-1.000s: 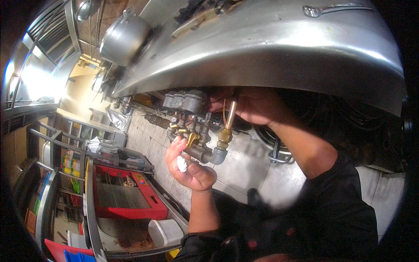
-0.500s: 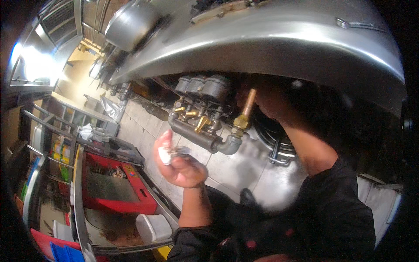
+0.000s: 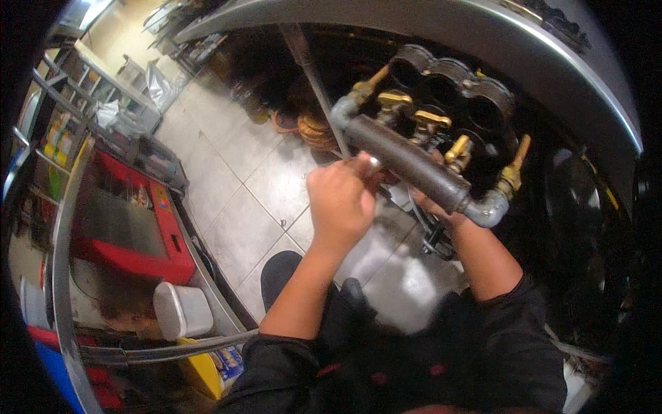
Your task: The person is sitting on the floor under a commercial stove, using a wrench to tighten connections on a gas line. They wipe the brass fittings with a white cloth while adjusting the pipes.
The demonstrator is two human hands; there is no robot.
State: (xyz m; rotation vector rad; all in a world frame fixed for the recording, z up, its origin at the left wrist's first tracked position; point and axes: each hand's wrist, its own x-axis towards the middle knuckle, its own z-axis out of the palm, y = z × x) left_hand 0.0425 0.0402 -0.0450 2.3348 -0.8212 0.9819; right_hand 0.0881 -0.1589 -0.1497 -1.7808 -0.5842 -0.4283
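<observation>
My left hand (image 3: 339,203) comes up from near left, back of the hand up, wrist fairly straight, fingers curled into a loose fist just beside the near side of the dark manifold pipe (image 3: 410,165). A small shiny piece (image 3: 374,162) shows at those fingertips; can't tell what it is or how firmly I grip it. My right hand (image 3: 441,209) reaches in from near right, going under the pipe near its right end. Its fingers are partly hidden there, so can't tell how far open or what they have hold of.

Pipe slants from far left to near right, a grey elbow (image 3: 491,210) at its right end, three brass valves (image 3: 432,119) along its far side, dark round burner cups (image 3: 441,77) beyond them. Steel bench (image 3: 483,24) edge curves over the far side; a thin steel strut (image 3: 314,79) runs down to the pipe's left end. Open room is the tiled floor (image 3: 255,196) left of my left hand.

Versus earlier: left was palm up with a white wad, now turned over and closed; right was up beyond the cups, now down under the pipe. View has shifted too, pipe now farther right.
</observation>
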